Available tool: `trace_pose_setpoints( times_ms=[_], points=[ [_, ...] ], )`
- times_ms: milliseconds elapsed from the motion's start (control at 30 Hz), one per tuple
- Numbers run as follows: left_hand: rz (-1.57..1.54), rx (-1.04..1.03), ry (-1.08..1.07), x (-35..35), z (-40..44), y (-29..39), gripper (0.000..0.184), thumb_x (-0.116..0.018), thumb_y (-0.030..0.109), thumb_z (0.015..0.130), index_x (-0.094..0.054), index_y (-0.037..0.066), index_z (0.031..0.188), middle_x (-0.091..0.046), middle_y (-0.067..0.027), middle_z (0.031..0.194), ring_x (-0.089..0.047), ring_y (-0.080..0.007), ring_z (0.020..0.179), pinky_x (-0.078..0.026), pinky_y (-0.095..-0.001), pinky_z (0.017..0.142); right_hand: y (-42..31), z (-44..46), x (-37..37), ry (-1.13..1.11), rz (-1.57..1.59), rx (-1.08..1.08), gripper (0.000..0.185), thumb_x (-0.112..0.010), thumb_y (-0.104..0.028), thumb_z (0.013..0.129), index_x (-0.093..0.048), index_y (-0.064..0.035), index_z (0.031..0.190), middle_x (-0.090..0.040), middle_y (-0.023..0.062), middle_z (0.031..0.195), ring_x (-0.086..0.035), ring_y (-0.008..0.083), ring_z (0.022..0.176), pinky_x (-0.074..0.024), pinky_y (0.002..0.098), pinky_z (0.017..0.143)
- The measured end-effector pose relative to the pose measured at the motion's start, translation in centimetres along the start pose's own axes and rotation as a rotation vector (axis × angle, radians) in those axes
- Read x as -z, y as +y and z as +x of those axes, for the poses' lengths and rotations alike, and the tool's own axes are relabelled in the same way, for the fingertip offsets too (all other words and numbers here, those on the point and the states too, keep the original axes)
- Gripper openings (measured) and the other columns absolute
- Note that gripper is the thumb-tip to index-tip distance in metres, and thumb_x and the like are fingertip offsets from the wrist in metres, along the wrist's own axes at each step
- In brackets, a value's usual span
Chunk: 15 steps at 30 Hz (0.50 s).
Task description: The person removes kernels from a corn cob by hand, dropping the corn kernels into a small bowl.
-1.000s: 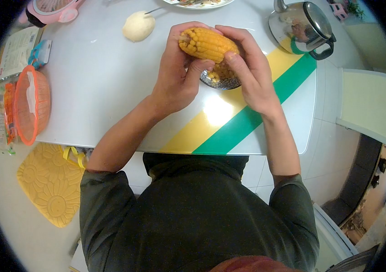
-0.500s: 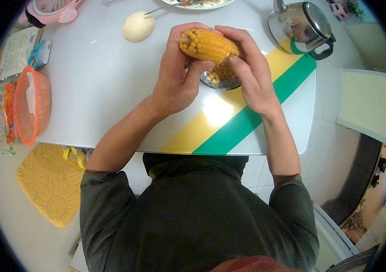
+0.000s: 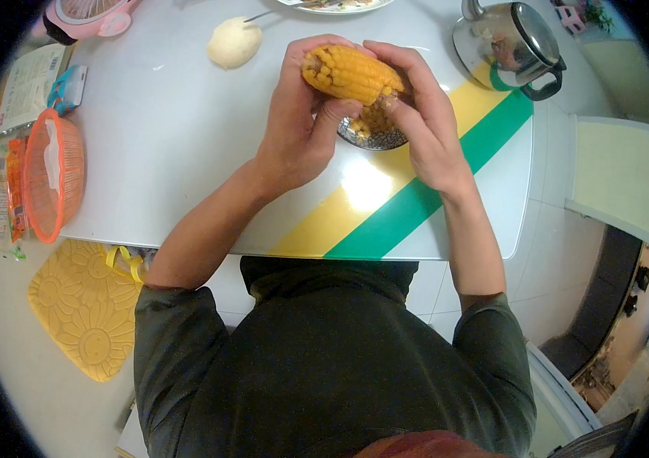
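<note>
Well, L hand [image 3: 294,130] & R hand [image 3: 425,122] w/ grip round corn [image 3: 349,74]; pkg [image 3: 30,88] txt illegible.

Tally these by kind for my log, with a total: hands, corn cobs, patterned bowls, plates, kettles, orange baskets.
Left hand and right hand: 2
Corn cob: 1
Patterned bowl: 1
Plate: 1
Kettle: 1
Orange basket: 1
Total: 7

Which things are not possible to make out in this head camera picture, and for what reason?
Corn cob: head view; underside faces away, right hand covers part of one end.
Patterned bowl: head view; corn cob and right hand hide much of its rim.
Plate of food: head view; top edge cuts it off.
White packet: head view; its print is too small to read.
</note>
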State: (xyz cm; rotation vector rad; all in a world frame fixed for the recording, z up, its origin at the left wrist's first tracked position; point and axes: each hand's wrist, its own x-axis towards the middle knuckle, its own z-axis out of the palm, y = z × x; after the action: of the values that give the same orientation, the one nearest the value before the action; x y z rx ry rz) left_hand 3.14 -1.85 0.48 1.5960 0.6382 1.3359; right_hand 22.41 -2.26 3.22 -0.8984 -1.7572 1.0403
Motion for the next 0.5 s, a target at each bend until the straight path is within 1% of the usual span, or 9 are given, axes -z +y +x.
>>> trace_pose_setpoints(
  times_ms=[33, 133, 233, 333, 500],
  points=[
    [-0.015, 0.010, 0.002, -0.05, 0.01, 0.04, 0.052, -0.057, -0.003, 0.097, -0.032, 0.002, 0.142, -0.056, -0.0177, 0.136, -0.061, -0.0224, 0.119, -0.055, -0.0313, 0.095, 0.06, -0.05, 0.13, -0.023, -0.002, -0.005, 0.047, -0.048, -0.013, 0.099, -0.049, 0.0021, 0.144, -0.055, 0.0138, 0.142, -0.051, 0.0227, 0.134, -0.0360, 0.0347, 0.116],
    [-0.049, 0.038, 0.011, -0.17, 0.01, 0.21, 0.052, -0.057, -0.004, 0.097, -0.032, 0.002, 0.142, -0.056, -0.0178, 0.136, -0.061, -0.0226, 0.118, -0.055, -0.0313, 0.094, -0.08, 0.06, -0.14, 0.024, 0.055, 0.038, 0.045, -0.056, -0.013, 0.097, -0.052, 0.0027, 0.138, -0.058, 0.0154, 0.127, -0.058, 0.0255, 0.120, -0.0420, 0.0346, 0.108],
    [-0.051, 0.054, 0.011, -0.22, -0.01, 0.38, 0.052, -0.057, -0.004, 0.097, -0.031, 0.002, 0.143, -0.056, -0.0179, 0.136, -0.062, -0.0225, 0.117, -0.056, -0.0308, 0.092, -0.17, -0.01, -0.42, 0.040, 0.018, 0.028, 0.044, -0.059, -0.014, 0.097, -0.052, 0.0021, 0.138, -0.058, 0.0155, 0.127, -0.058, 0.0261, 0.120, -0.0430, 0.0348, 0.107],
    [-0.033, 0.050, -0.001, -0.09, -0.02, 0.39, 0.052, -0.057, -0.002, 0.098, -0.031, 0.002, 0.143, -0.055, -0.0173, 0.136, -0.062, -0.0218, 0.115, -0.056, -0.0302, 0.091, 0.16, 0.03, -0.54, 0.051, -0.027, 0.020, 0.044, -0.061, -0.013, 0.098, -0.053, 0.0012, 0.139, -0.059, 0.0157, 0.128, -0.059, 0.0264, 0.119, -0.0442, 0.0348, 0.106],
    [-0.066, 0.048, 0.010, -0.18, 0.05, 0.46, 0.051, -0.057, -0.001, 0.099, -0.031, 0.002, 0.143, -0.055, -0.0166, 0.135, -0.062, -0.0211, 0.113, -0.056, -0.0303, 0.091, 0.01, 0.10, -0.53, 0.056, -0.050, 0.033, 0.042, -0.059, -0.010, 0.098, -0.053, 0.0009, 0.138, -0.059, 0.0160, 0.126, -0.060, 0.0269, 0.118, -0.0450, 0.0350, 0.105]
  ],
)
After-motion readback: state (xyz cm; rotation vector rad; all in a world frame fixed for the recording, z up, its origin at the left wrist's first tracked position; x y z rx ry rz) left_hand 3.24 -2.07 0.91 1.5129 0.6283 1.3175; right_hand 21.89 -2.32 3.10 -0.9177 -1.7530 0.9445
